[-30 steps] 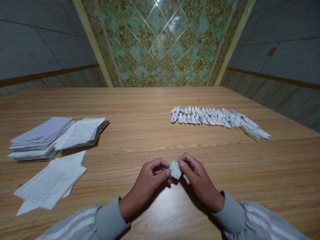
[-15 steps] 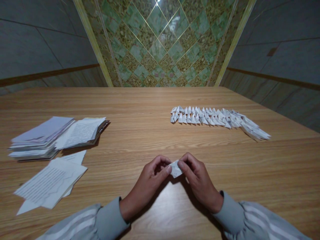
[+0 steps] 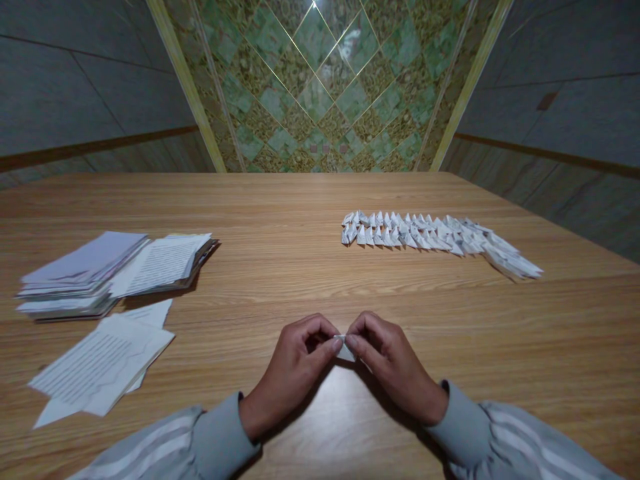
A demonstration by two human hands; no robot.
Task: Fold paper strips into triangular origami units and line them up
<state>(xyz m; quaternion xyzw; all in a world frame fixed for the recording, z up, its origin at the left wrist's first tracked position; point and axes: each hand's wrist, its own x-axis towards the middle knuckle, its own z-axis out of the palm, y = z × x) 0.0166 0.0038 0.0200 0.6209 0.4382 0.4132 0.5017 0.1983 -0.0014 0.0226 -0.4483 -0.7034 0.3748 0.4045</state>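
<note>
A small piece of folded paper point(image 3: 345, 353) is pinched between both hands at the front middle of the table. My left hand point(image 3: 307, 353) grips its left side between thumb and forefinger. On the right side, my right hand point(image 3: 387, 357) pinches it the same way, with the two thumbs nearly touching. Fingers cover most of the paper, so only a pale lower part and a thin upper edge show. Farther back to the right, two rows of folded white paper pieces point(image 3: 395, 237) stand closely packed, ending in flatter pieces at the right.
At the left lie a stack of paper point(image 3: 85, 260) and a second pile with a printed sheet point(image 3: 160, 267) on top. Nearer me, a few loose printed sheets point(image 3: 105, 360) overlap on the wooden table point(image 3: 270, 267). A tiled wall point(image 3: 320, 93) rises behind the table.
My right hand has moved left, closer to my left hand. The folded paper has shifted slightly down and left, and less of it shows between the fingers.
</note>
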